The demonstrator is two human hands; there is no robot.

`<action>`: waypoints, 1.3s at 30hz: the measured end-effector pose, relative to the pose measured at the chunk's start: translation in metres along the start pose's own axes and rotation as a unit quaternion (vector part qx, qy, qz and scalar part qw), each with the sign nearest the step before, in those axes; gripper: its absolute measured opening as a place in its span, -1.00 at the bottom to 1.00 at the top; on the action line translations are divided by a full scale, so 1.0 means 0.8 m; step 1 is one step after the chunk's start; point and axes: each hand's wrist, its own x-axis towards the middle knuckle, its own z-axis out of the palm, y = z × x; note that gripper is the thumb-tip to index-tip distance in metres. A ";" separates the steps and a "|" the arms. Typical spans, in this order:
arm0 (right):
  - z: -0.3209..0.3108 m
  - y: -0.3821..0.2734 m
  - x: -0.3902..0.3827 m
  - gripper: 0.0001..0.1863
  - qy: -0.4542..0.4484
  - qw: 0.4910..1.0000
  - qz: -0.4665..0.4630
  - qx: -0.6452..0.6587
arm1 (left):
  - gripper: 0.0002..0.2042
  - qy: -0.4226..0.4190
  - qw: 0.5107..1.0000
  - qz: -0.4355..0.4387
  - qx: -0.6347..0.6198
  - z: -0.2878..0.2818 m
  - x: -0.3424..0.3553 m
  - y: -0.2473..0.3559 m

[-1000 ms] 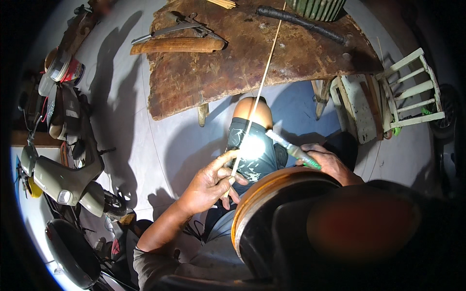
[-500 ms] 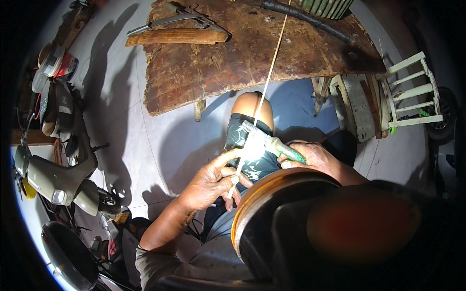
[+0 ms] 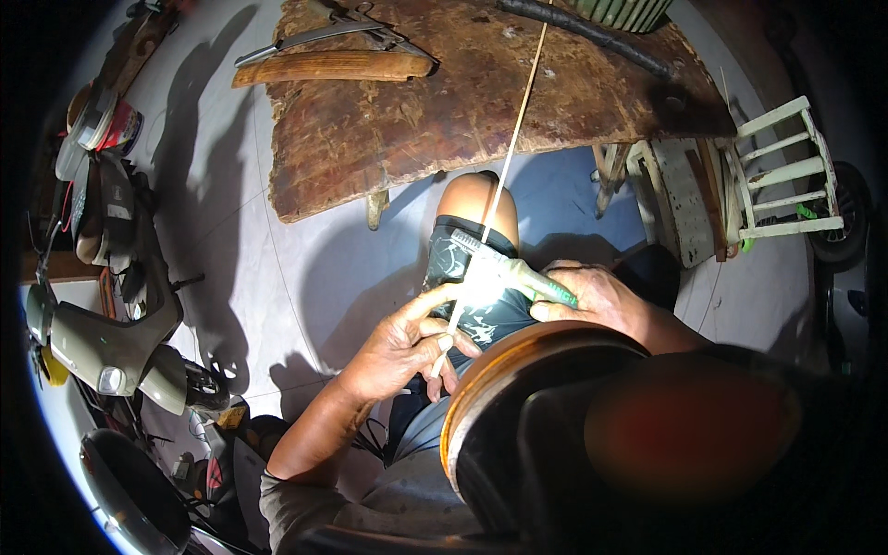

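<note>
My left hand (image 3: 398, 344) pinches the near end of a long, thin pale strip (image 3: 515, 139), perhaps bamboo or cane. From my fingers the strip rises past my knee and over the table to the top of the picture. My right hand (image 3: 606, 303) is closed round the green end of a handled tool (image 3: 552, 289). Its toothed, comb-like head (image 3: 466, 242) lies across the strip, above my thigh. Bright glare washes out the middle of the tool, so how it meets the strip cannot be made out.
A worn brown wooden table (image 3: 370, 139) stands ahead. On it lie a knife (image 3: 305, 43) with a wooden handle or block (image 3: 333, 67), scissors (image 3: 370, 18), a black-wrapped rod (image 3: 587, 37) and a green ribbed basket (image 3: 624, 11). A scooter (image 3: 120, 333) is left, a white chair (image 3: 786, 171) right.
The toothed head of the tool has shifted slightly left and its handle tips a little. My left hand keeps its pinch on the strip. The table appears slightly shifted left in view.
</note>
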 end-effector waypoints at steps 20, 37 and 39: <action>0.029 0.028 -0.002 -0.67 0.001 0.997 -0.060 -0.045 | -0.58 0.053 0.993 -0.101 0.013 0.005 -0.044 -0.007; -0.025 0.034 -0.101 -0.70 0.075 0.989 -0.087 -0.095 | -0.77 0.139 0.978 0.105 0.111 0.019 0.072 0.056; -0.029 0.030 -0.114 -0.71 0.108 0.989 -0.047 -0.092 | -0.79 0.099 0.989 0.096 0.055 0.028 0.083 0.068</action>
